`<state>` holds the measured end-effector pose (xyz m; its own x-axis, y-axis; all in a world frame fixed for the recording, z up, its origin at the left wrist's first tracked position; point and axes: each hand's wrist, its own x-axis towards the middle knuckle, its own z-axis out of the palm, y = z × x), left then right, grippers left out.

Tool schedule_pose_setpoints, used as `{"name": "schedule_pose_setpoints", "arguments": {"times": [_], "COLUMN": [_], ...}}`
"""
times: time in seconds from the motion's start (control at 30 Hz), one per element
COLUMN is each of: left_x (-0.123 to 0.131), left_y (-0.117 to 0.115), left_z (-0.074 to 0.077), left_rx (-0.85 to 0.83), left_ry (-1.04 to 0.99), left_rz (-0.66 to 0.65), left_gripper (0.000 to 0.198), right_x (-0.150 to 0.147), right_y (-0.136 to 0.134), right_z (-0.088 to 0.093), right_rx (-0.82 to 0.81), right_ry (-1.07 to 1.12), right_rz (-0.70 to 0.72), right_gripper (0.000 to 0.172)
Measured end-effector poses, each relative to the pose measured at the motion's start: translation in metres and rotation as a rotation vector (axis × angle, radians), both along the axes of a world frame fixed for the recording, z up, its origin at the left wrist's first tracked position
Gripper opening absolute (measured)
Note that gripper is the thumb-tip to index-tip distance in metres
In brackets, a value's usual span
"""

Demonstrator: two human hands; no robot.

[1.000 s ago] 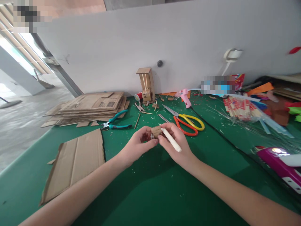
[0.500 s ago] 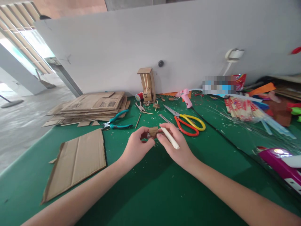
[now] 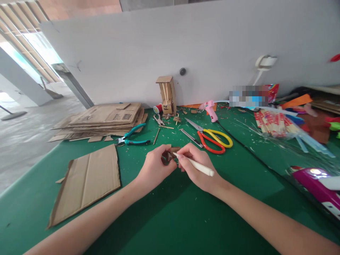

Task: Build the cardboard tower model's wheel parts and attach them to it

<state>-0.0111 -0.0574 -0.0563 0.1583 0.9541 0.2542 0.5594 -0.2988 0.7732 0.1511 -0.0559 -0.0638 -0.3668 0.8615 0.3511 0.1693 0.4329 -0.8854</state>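
Observation:
Fingers of my left hand (image 3: pixel 156 164) are closed round a small brown cardboard piece (image 3: pixel 174 149), much of it hidden by both hands. My right hand (image 3: pixel 198 168) grips a white pen (image 3: pixel 200 167) like a writer, its tip at the cardboard piece. Just beyond the hands lie a utility knife (image 3: pixel 191 137) and scissors (image 3: pixel 212 138) with one red and one yellow handle. Teal-handled pliers (image 3: pixel 132 136) rest to the left of them.
A flat cardboard sheet (image 3: pixel 90 180) lies at left, with a cardboard stack (image 3: pixel 106 118) behind it. A small cardboard structure (image 3: pixel 168 94) stands by the wall. A pink glue gun (image 3: pixel 211 110) trails a black cord. At right are wrapped sticks (image 3: pixel 273 124) and a purple device (image 3: pixel 316 187).
The pen has turned in my right hand from lying across the fingers to a writing hold, its tip now at the cardboard piece. The left hand still holds that piece.

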Motion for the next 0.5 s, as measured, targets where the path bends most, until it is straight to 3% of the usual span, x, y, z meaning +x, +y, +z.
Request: {"name": "schedule_pose_setpoints", "arguments": {"times": [0.5], "left_x": [0.0001], "left_y": [0.0013], "left_z": [-0.0048], "left_rx": [0.083], "left_ry": [0.077], "left_rz": [0.036], "left_gripper": [0.014], "right_x": [0.0024], "right_y": [0.0053], "right_z": [0.0011], "right_rx": [0.019], "right_ry": [-0.074], "right_rz": [-0.003], "right_gripper": [0.011]}}
